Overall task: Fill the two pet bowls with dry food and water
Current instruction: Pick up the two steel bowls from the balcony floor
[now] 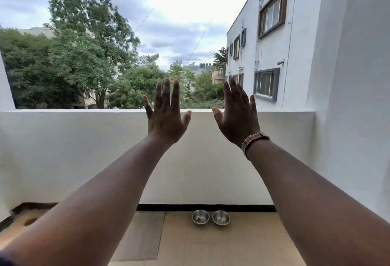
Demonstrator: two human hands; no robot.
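Two small steel pet bowls stand side by side on the tiled balcony floor, close to the foot of the parapet wall: the left bowl (200, 216) and the right bowl (221, 218). Their insides look bare metal. My left hand (165, 118) and my right hand (238, 118) are raised at arm's length in front of me, fingers spread, backs toward me, holding nothing. Both hands are high above the bowls. A metal watch band sits on my right wrist. No food bag or water container is in view.
A white parapet wall (73, 149) closes the balcony ahead, with a white side wall (348, 118) on the right. A grey mat (141, 238) lies on the beige floor tiles left of the bowls. Trees and a white building stand beyond.
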